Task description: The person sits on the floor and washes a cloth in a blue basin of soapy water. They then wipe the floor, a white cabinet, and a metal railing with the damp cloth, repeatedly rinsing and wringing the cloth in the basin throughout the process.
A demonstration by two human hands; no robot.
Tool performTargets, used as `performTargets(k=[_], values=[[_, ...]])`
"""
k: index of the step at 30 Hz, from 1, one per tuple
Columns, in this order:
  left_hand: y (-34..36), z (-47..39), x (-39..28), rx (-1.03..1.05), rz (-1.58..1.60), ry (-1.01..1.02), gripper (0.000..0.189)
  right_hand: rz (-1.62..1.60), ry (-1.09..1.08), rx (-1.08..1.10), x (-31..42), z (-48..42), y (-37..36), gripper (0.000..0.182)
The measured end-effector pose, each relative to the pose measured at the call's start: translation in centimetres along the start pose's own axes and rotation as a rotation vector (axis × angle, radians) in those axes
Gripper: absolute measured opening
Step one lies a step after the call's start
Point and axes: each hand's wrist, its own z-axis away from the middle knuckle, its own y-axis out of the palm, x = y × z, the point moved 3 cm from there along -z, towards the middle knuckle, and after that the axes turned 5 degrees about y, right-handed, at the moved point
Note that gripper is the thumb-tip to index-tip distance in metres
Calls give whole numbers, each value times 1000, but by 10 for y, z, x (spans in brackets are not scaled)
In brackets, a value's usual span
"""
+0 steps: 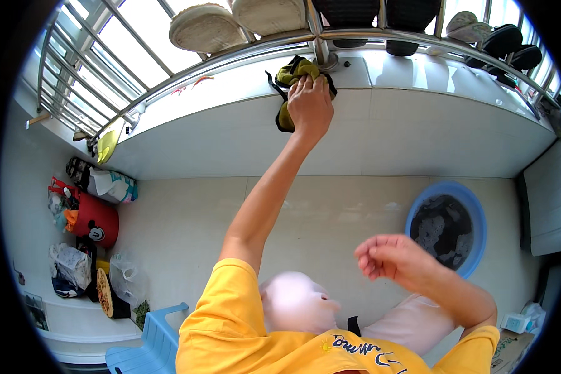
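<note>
At the front edge of the white tiled ledge (243, 89), my left hand (311, 105) grips an olive-yellow fabric item with black trim (287, 75). Part of this fabric lies on the ledge by the foot of a metal railing post, and part hangs down over the front face with a black strap at its left. What kind of article it is, I cannot tell. My right hand (392, 259) hovers over the floor with its fingers loosely curled in and nothing visible in them. Just beyond it stands a round blue plastic basin (480, 229) of dark, foamy water.
Several shoes (205, 28) lean along the metal railing (262, 44). Yellow rubber gloves (107, 145) hang at the ledge's left end. On the left floor are a red bucket (93, 219), plastic bags (126, 278) and a blue plastic stool (154, 334). A cardboard box (509, 350) sits at lower right.
</note>
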Motion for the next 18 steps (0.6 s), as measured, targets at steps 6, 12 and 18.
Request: performTargets(k=[6,12,18], values=[[15,-8,-57,-7,185,223,22,123,-472,-119,82,-24,-10,18],[39,-49,-94,285,440,22,30,106,-791,-320,137,-37,-58,22],[1,-39,-116,133,1890,-856,37,209,-1102,-633,148,-2,-83,35]])
